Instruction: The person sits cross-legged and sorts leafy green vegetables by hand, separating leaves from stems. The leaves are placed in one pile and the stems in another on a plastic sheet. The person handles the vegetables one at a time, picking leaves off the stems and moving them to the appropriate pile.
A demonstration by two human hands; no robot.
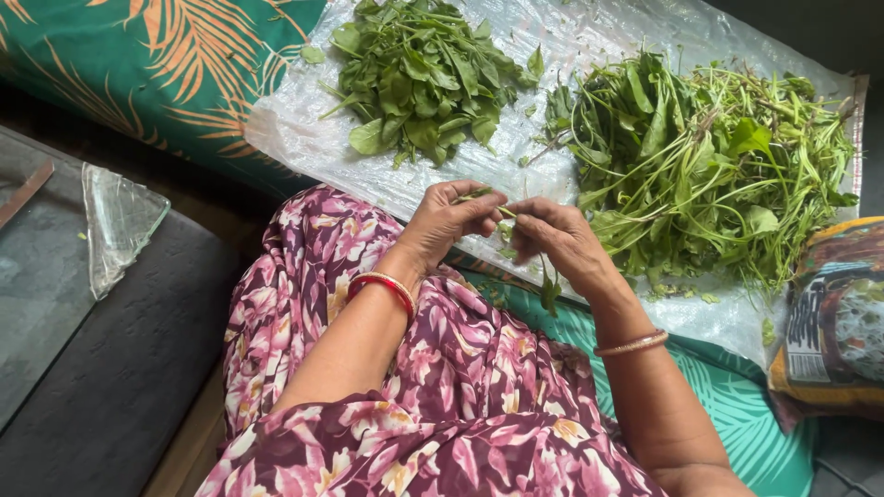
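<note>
My left hand (446, 223) and my right hand (562, 241) meet over my lap, both pinching one thin green stem (550, 287) whose leaf hangs below my right hand. Behind them a clear plastic sheet (589, 37) carries two heaps. A pile of plucked green leaves (419, 78) lies at the back left. A larger tangle of leafy stalks (709, 161) lies to the right, close to my right hand. I wear a red bangle on the left wrist and a thin bangle on the right.
A teal cloth with orange palm leaves (166, 64) covers the surface under the sheet. A printed packet (833, 322) lies at the right edge. At the left is a dark glass-topped table (55, 276) with a clear plastic piece on it.
</note>
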